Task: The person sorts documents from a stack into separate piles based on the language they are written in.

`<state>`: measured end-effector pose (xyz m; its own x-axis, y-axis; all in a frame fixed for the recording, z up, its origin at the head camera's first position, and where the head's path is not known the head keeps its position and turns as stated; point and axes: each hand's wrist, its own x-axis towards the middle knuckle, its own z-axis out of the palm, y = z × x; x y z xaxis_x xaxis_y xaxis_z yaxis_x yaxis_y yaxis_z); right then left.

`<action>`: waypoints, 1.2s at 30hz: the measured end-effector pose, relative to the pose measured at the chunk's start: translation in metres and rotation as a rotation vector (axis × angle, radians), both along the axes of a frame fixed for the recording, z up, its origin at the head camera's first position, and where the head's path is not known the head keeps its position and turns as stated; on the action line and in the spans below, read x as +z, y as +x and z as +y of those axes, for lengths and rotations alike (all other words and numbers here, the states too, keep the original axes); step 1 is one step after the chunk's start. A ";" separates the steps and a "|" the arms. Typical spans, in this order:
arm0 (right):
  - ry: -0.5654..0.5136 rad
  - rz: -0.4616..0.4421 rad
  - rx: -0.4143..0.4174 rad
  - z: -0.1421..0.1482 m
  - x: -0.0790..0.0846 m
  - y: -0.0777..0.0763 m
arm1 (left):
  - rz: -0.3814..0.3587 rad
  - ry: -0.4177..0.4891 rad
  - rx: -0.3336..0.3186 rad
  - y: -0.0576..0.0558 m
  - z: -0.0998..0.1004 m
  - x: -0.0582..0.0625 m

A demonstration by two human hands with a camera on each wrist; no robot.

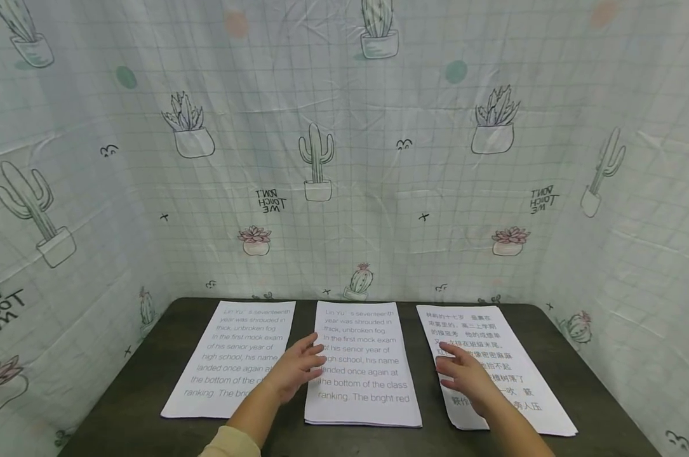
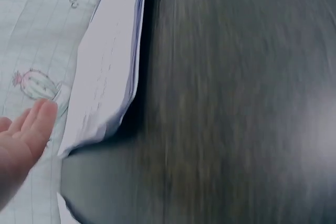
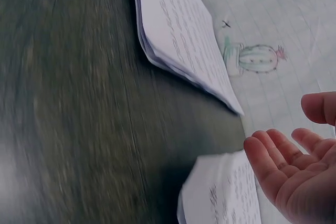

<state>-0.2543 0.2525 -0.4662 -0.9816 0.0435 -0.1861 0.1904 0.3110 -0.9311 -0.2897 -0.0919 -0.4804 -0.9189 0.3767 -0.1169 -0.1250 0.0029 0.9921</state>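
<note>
Three stacks of printed paper lie in a row on a dark table (image 1: 430, 412). My left hand (image 1: 295, 369), fingers loosely bent and spread, hovers between the left stack (image 1: 207, 374) and the middle stack (image 1: 361, 355), its fingertips overlapping the middle one's left edge. Above the right stack (image 1: 521, 381), my right hand (image 1: 464, 376) hangs with relaxed fingers and covers some of its Chinese text. The other two stacks carry English text. In the left wrist view, the left hand (image 2: 23, 142) has nothing in it; the right wrist view shows the right hand (image 3: 299, 177) bare too.
A pale cloth (image 1: 344, 241) printed with cacti and a grid surrounds the table at the back and both sides. The table's back edge meets this cloth just behind the stacks. Strips of dark tabletop separate the stacks.
</note>
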 end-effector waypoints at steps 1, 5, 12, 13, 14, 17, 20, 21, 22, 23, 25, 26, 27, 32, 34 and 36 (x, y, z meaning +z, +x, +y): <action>0.000 0.000 0.000 -0.003 -0.001 0.000 | 0.011 -0.019 0.007 0.000 -0.003 0.000; 0.006 -0.001 0.003 -0.016 -0.005 -0.001 | 0.042 -0.117 0.060 0.002 -0.012 -0.005; 0.053 -0.049 -0.016 -0.035 -0.013 0.001 | 0.003 -0.218 0.151 0.006 -0.016 -0.017; 0.063 -0.065 -0.019 -0.037 -0.014 0.002 | -0.005 -0.225 0.157 0.007 -0.016 -0.018; 0.071 -0.080 -0.024 -0.039 -0.015 0.003 | -0.012 -0.230 0.163 0.008 -0.016 -0.020; 0.083 -0.110 -0.025 -0.042 -0.018 0.005 | -0.027 -0.239 0.171 0.010 -0.017 -0.022; 0.097 -0.122 -0.030 -0.044 -0.021 0.008 | -0.033 -0.242 0.175 0.013 -0.017 -0.023; 0.107 -0.125 -0.031 -0.044 -0.022 0.008 | -0.034 -0.246 0.176 0.014 -0.017 -0.024; 0.119 -0.124 -0.032 -0.045 -0.023 0.009 | -0.035 -0.251 0.178 0.015 -0.017 -0.024; 0.133 -0.125 -0.033 -0.046 -0.024 0.009 | -0.034 -0.258 0.180 0.015 -0.017 -0.024; 0.176 -0.125 -0.041 -0.047 -0.025 0.010 | -0.034 -0.280 0.188 0.016 -0.016 -0.025; 0.200 -0.124 -0.045 -0.049 -0.025 0.010 | -0.027 -0.294 0.192 0.016 -0.015 -0.026; 0.232 -0.118 -0.045 -0.050 -0.026 0.010 | -0.019 -0.308 0.196 0.016 -0.014 -0.026; 0.367 -0.062 -0.062 -0.056 -0.030 0.011 | 0.047 -0.377 0.212 0.016 -0.006 -0.031; 0.397 -0.033 -0.073 -0.057 -0.032 0.012 | 0.076 -0.411 0.229 0.016 -0.004 -0.032; 0.411 -0.010 -0.082 -0.059 -0.034 0.011 | 0.100 -0.444 0.250 0.015 -0.001 -0.034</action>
<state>-0.2428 0.1936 -0.5002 -0.9701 0.1937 -0.1463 0.2379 0.6396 -0.7309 -0.2742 -0.0934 -0.5146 -0.9893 0.0782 -0.1228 -0.0807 0.4080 0.9094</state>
